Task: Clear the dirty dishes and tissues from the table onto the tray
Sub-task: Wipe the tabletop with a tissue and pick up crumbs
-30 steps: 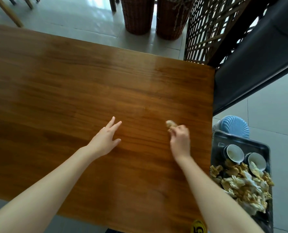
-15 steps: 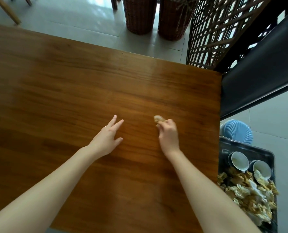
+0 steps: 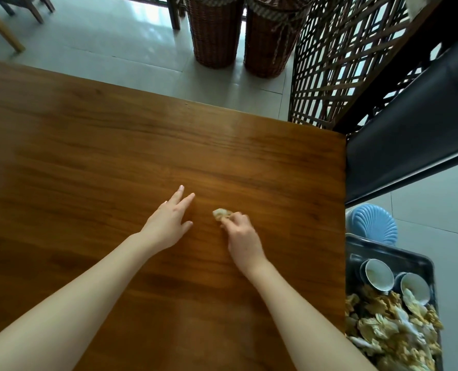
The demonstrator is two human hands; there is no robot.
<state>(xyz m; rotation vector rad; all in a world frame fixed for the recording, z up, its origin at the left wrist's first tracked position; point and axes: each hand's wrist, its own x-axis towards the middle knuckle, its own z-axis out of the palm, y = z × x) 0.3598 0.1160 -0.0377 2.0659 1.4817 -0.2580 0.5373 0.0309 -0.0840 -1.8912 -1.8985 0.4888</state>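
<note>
Tissue (image 3: 221, 213), crumpled, sits pinched in the right hand (image 3: 242, 236) fingers against the desk (image 3: 88, 156), likely for carrying to the tray (image 3: 409, 257) far rightward. Left hand (image 3: 169, 223) fingers lie spread flat, bracing.

Table (image 3: 88, 156) glossy grained wood; tissue (image 3: 220, 214) crumpled paper; baskets (image 3: 215, 30) woven wicker; tray (image 3: 391, 253) dark, smooth; floor (image 3: 102, 36) glossy tile.

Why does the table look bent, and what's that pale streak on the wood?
Head view: the wide-angle lens bows the edges of the table and the lattice screen; the pale streak is likely light glaring off the varnish; the tiled floor shines too.
</note>
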